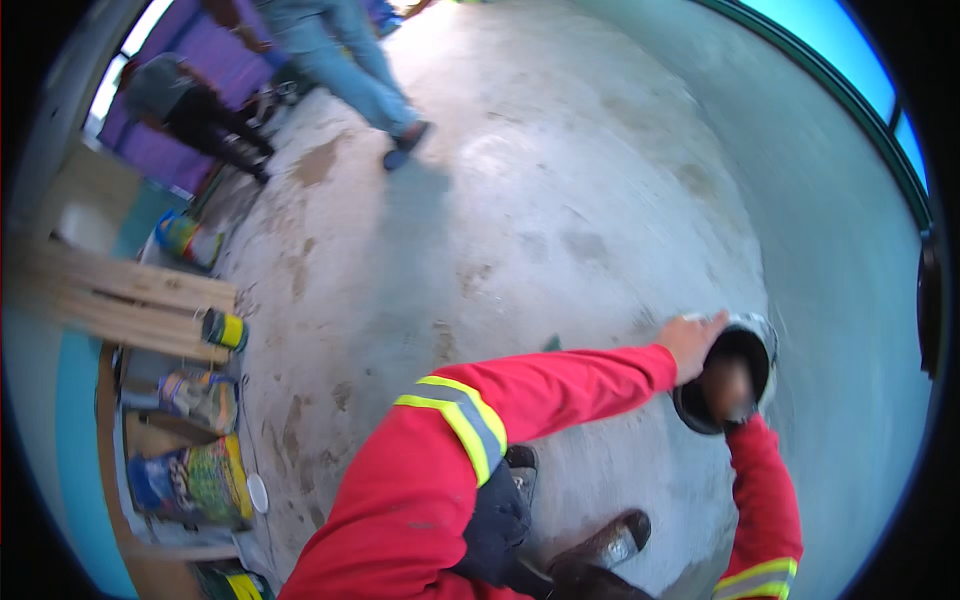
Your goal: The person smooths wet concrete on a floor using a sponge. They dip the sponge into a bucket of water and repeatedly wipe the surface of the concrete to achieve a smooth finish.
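Note:
A black, round container [693, 398] with a pale outer edge is held at the lower right, near the wall. My left hand [688, 345] grips its upper left rim, fingers reaching over the top. My right hand [738, 418] is at its lower edge, mostly hidden; a blurred brownish patch inside the opening is too unclear to name. Both my arms are in red sleeves with reflective bands. My dark, dirt-smeared shoes [610, 540] stand on the concrete floor below.
Two people [330, 50] [190, 105] are at the upper left by a purple covering. Along the left lie wooden slats [140, 290], a yellow-banded can [225, 328], several bags [190, 480] and a white lid [257, 492]. A plastered wall [840, 300] curves along the right below windows.

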Available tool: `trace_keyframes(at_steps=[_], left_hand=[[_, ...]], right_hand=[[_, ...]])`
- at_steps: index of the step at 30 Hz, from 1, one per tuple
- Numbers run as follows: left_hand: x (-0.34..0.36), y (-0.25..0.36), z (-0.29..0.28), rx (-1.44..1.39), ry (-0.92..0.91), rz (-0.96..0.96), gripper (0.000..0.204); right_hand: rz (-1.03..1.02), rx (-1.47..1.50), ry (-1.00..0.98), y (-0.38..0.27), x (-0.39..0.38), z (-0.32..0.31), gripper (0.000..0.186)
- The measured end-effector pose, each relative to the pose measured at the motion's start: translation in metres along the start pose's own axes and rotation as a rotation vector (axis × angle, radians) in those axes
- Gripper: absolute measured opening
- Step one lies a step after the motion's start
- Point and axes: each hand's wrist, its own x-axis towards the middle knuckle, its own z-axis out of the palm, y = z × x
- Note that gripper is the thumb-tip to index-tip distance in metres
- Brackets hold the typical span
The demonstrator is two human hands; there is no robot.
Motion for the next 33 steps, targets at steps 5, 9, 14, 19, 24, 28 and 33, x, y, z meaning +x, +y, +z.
trace_keyframes(at_steps=[5, 9, 14, 19, 24, 28, 33], left_hand=[[0.016, 0.017, -0.001, -0.046, -0.031, 0.078, 0.060], [0.014, 0.014, -0.025, 0.110, -0.253, -0.120, 0.061], [0.018, 0.028, -0.011, 0.031, -0.166, 0.004, 0.060], [0.013, 0.018, -0.016, 0.031, -0.183, -0.019, 0.063], [0.017, 0.019, -0.015, 0.072, -0.179, -0.027, 0.062], [0.021, 0.017, -0.016, 0.108, -0.244, -0.055, 0.060], [0.022, 0.009, -0.017, 0.067, -0.151, 0.008, 0.059]], right_hand=[[-0.201, 0.247, 0.701, 0.026, 0.038, 0.063, 0.036], [-0.137, 0.393, 0.543, 0.002, 0.025, 0.042, 0.038], [-0.066, 0.415, 0.523, 0.012, 0.003, 0.041, 0.040], [-0.039, 0.435, 0.434, 0.014, 0.002, 0.031, 0.042], [0.023, 0.670, 0.104, 0.033, 0.006, 0.030, 0.043], [0.066, 0.670, 0.212, 0.027, -0.018, 0.016, 0.035], [0.084, 0.904, 0.719, 0.007, -0.055, 0.007, 0.066]])
